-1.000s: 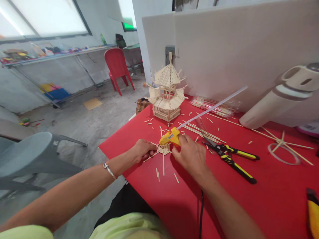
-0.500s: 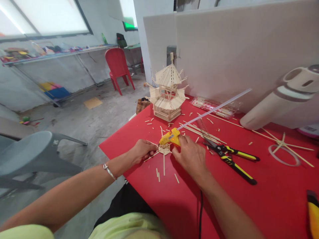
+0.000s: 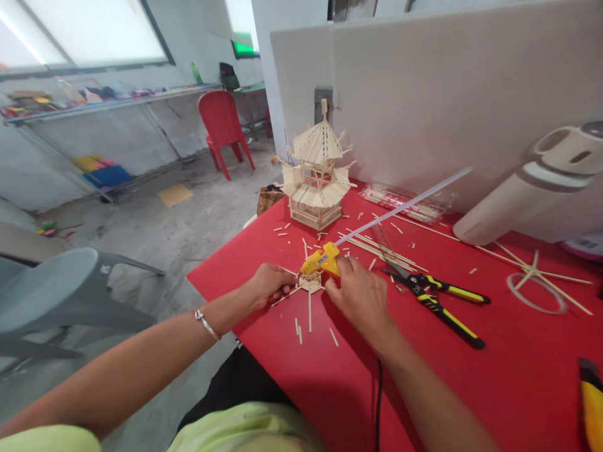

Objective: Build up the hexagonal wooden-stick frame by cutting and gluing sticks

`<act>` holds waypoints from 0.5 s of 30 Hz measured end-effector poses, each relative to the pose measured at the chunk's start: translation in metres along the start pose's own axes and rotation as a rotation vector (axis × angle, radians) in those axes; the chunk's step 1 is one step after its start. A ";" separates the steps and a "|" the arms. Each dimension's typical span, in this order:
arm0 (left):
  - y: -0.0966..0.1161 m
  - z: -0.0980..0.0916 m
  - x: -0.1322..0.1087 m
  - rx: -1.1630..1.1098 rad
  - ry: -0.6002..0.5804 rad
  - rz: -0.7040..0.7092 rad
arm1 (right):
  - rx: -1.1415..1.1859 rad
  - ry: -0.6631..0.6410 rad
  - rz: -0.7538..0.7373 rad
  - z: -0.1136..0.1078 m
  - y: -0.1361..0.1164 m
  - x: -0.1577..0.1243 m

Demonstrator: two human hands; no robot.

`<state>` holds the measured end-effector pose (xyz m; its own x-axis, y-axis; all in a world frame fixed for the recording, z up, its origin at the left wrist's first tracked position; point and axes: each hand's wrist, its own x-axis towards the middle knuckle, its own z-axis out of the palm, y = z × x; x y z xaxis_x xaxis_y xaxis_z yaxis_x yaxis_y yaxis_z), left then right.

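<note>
My right hand point(image 3: 362, 295) is wrapped around a yellow hot glue gun point(image 3: 324, 259), with a long clear glue stick point(image 3: 405, 206) sticking out of its back. The gun's nozzle points down at a web-like frame of thin wooden sticks point(image 3: 310, 284), which has long spokes and lies flat on the red table. My left hand point(image 3: 271, 285) is pinched closed at the frame's left side, by the nozzle. Whatever sits between its fingertips is too small to make out. Behind the frame stands a pagoda model point(image 3: 318, 179) built of sticks.
Pliers-like cutters point(image 3: 436, 301) with black and yellow handles lie right of my right hand. Cut sticks point(image 3: 381, 248) are strewn over the red table point(image 3: 330, 389). A beige flask point(image 3: 522, 188), a star-shaped stick frame point(image 3: 532, 271) and a clear ring point(image 3: 537, 301) are farther right.
Both hands keep almost the same place. The glue gun and its glue stick have shifted very slightly to the left.
</note>
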<state>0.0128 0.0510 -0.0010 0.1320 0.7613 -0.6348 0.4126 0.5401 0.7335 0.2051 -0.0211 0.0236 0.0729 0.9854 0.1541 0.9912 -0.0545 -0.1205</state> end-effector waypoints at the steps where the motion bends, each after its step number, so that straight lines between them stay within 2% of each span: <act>1: 0.000 0.000 0.000 0.001 0.000 -0.002 | -0.001 0.000 0.001 0.000 0.000 0.000; 15: -0.001 0.001 -0.001 -0.008 0.003 0.017 | -0.005 -0.010 0.002 0.000 0.000 0.001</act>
<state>0.0134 0.0492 -0.0012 0.1366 0.7716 -0.6212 0.4028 0.5297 0.7465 0.2052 -0.0202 0.0233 0.0733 0.9869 0.1439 0.9916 -0.0567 -0.1163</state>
